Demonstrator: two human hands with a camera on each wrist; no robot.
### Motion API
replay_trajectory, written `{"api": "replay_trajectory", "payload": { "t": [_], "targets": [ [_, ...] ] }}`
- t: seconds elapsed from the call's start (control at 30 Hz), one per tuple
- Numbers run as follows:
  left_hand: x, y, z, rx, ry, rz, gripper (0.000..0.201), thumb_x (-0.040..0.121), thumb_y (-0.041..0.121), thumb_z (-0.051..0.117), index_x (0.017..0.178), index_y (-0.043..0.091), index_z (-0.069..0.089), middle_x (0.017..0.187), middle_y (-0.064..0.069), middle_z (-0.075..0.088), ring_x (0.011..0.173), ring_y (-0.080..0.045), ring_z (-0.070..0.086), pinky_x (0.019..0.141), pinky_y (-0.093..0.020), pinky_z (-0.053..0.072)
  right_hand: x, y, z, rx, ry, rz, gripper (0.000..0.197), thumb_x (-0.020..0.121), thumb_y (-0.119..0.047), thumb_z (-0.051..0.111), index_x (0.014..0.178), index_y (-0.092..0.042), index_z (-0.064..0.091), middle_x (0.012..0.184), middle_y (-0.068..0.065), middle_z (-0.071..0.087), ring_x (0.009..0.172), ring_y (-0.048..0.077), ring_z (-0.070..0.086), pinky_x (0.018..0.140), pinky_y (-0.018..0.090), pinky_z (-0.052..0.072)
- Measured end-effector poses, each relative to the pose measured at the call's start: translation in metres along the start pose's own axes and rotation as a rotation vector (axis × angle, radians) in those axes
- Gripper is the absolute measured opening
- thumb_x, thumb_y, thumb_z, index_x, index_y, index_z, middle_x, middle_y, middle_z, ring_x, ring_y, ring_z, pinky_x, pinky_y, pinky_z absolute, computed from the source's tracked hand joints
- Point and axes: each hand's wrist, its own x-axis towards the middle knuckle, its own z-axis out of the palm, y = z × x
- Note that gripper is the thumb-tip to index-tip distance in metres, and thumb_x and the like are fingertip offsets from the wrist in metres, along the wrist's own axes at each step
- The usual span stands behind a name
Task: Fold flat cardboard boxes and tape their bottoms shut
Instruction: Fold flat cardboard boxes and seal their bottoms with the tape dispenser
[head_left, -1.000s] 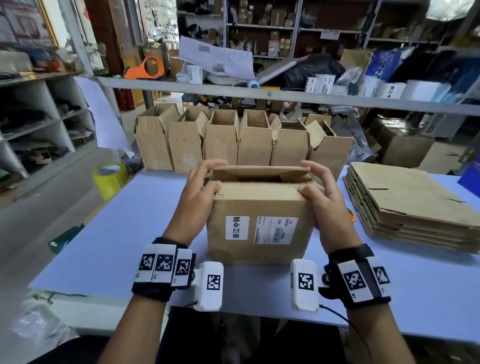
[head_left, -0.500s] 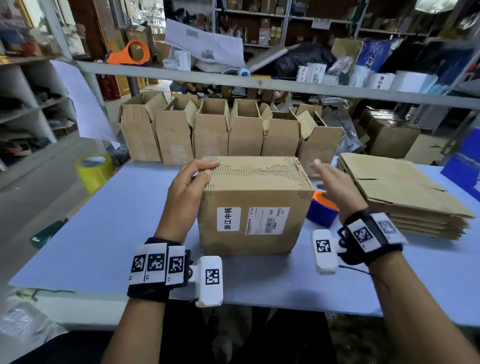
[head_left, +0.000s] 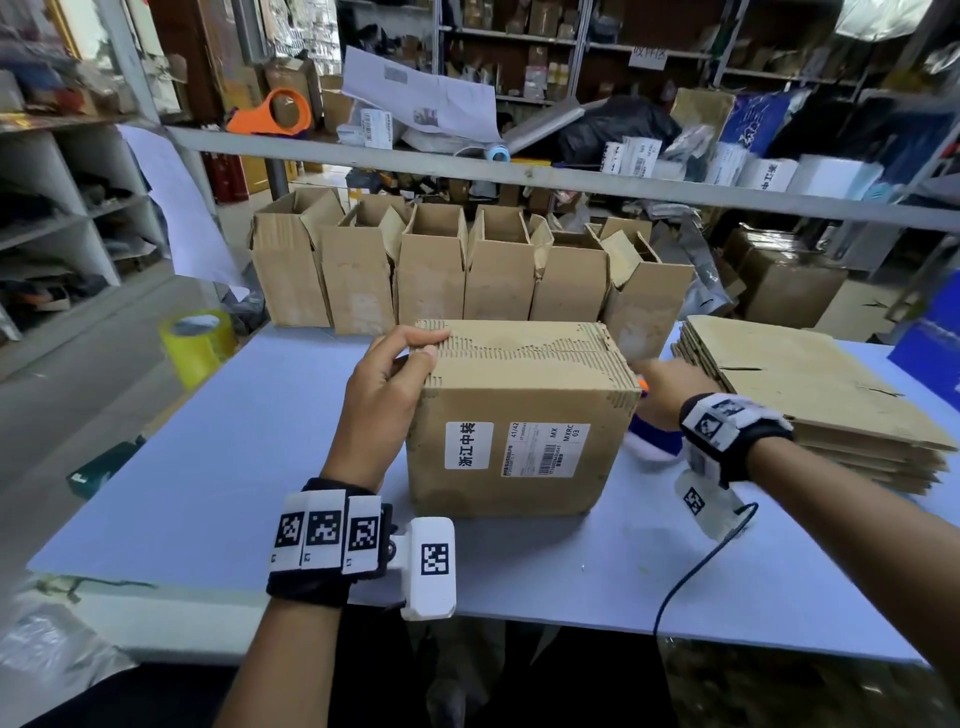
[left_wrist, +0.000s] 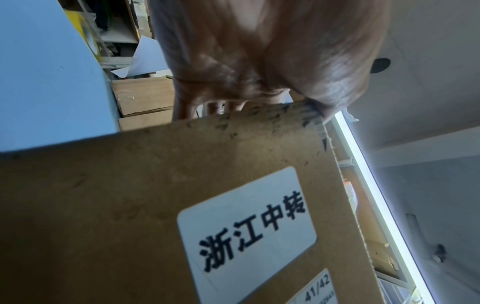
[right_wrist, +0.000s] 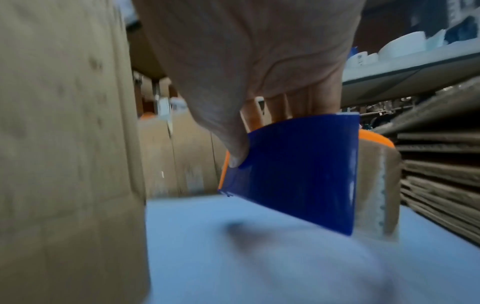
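Box (head_left: 519, 421) sits upside-down mid-table (head_left: 208, 467), bottom flaps folded shut and facing up, seam across the top untaped; labels on the near face; left hand (head_left: 384, 395) clamps the top left corner, fingers lying over the flap edge and thumb just below it, so the flaps stay down (wrist view confirms fingers over the far edge, thumb at the corner); right hand (head_left: 667, 389) is off the box, down beside its right wall on the tape dispenser (right_wrist: 298, 174); fingers curled over the blue guard, thumb pressed on its near edge, so it has hold of it, though the dispenser looks to be resting on the table rather than lifted; brown tape roll (right_wrist: 376, 185) shows behind the guard; step in hand, as I read it: folding done, fetching tape; next move needs the dispenser brought up over the box, tape end stuck on one side wall, then run along the centre seam while the left hand holds the flaps flush; further out: stack of flat boxes (head_left: 810, 395) on the right, row of finished boxes (head_left: 467, 270) along the far edge, yellow tape roll (head_left: 195, 343) at left.
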Motion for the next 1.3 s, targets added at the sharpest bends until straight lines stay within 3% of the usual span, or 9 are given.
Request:
{"api": "replay_trajectory", "payload": {
  "t": [0.23,0.37,0.43,0.63,0.7,0.77,0.87,1.07,1.3],
  "targets": [
    [0.006,0.001,-0.004,0.157,-0.098,0.02,0.017,0.102,0.026,0.051,0.109,0.031,0.065,0.124,0.001,0.06,0.114,-0.012,0.058,0.09,-0.029,0.047,-0.043,-0.025,-0.153,0.605,0.364,-0.23,0.026,0.107,-0.037,0.047,0.123,-0.023,0.061,0.107,0.008,0.065,0.091,0.024,0.062,0.084,0.041,0.05],
    [0.011,0.005,-0.007,0.257,-0.17,0.034,0.012,0.1,0.029,0.053,0.105,0.036,0.062,0.126,0.006,0.055,0.114,0.001,0.055,0.082,-0.013,0.047,-0.075,-0.08,-0.178,0.984,0.173,-0.495,0.03,0.104,-0.046,0.051,0.106,-0.022,0.069,0.092,-0.002,0.068,0.078,0.009,0.061,0.073,0.023,0.048],
    [0.014,0.013,-0.008,0.3,-0.174,0.045,0.014,0.102,0.034,0.05,0.103,0.035,0.064,0.124,0.005,0.054,0.111,0.008,0.053,0.085,-0.014,0.044,-0.08,-0.104,-0.166,0.886,0.107,-0.567,0.043,0.104,-0.049,0.049,0.111,-0.012,0.069,0.095,0.004,0.069,0.08,0.012,0.059,0.075,0.026,0.045],
    [0.03,0.063,-0.01,-0.084,-0.035,-0.086,0.057,0.102,0.06,0.031,0.083,0.036,0.08,0.102,0.012,0.076,0.115,-0.005,0.061,0.113,-0.038,0.038,-0.078,-0.121,-0.15,0.749,0.162,-0.617,0.048,0.105,-0.052,0.044,0.118,-0.012,0.067,0.111,0.015,0.068,0.092,0.027,0.061,0.078,0.025,0.041],
    [0.035,0.075,-0.009,-0.091,0.003,-0.09,0.051,0.09,0.067,0.042,0.094,0.032,0.078,0.093,0.013,0.077,0.106,-0.006,0.066,0.11,-0.039,0.043,-0.079,-0.122,-0.153,0.724,0.174,-0.637,0.046,0.105,-0.051,0.044,0.114,-0.013,0.068,0.104,0.011,0.068,0.086,0.025,0.059,0.077,0.027,0.041],
    [0.038,0.082,-0.008,0.007,0.023,-0.016,0.045,0.083,0.065,0.045,0.078,0.035,0.078,0.082,0.014,0.076,0.098,-0.013,0.068,0.106,-0.043,0.047,-0.081,-0.124,-0.158,0.707,0.189,-0.656,0.042,0.106,-0.049,0.045,0.105,-0.014,0.068,0.09,0.004,0.065,0.074,0.012,0.054,0.072,0.026,0.038],
    [0.042,0.086,-0.011,0.168,0.018,0.104,0.054,0.09,0.062,0.04,0.082,0.022,0.074,0.095,-0.017,0.072,0.096,-0.034,0.065,0.102,-0.057,0.046,-0.083,-0.122,-0.166,0.675,0.217,-0.658,0.041,0.106,-0.05,0.044,0.097,-0.017,0.067,0.081,-0.004,0.06,0.072,0.008,0.051,0.073,0.031,0.037],
    [0.041,0.085,-0.019,0.273,-0.026,0.233,0.047,0.103,0.04,0.039,0.066,0.032,0.068,0.094,-0.034,0.062,0.089,-0.043,0.062,0.091,-0.059,0.05,-0.082,-0.12,-0.178,0.661,0.276,-0.692,0.042,0.106,-0.048,0.047,0.091,-0.013,0.063,0.078,-0.003,0.056,0.07,0.009,0.048,0.071,0.032,0.035],
    [0.037,0.089,-0.02,0.261,-0.031,0.197,0.038,0.099,0.021,0.049,0.063,0.022,0.063,0.08,-0.014,0.068,0.075,-0.025,0.053,0.079,-0.048,0.051,-0.087,-0.121,-0.182,0.601,0.313,-0.686,0.038,0.105,-0.048,0.048,0.08,-0.023,0.062,0.074,-0.01,0.056,0.069,0.009,0.049,0.07,0.031,0.036]
  ]
}}
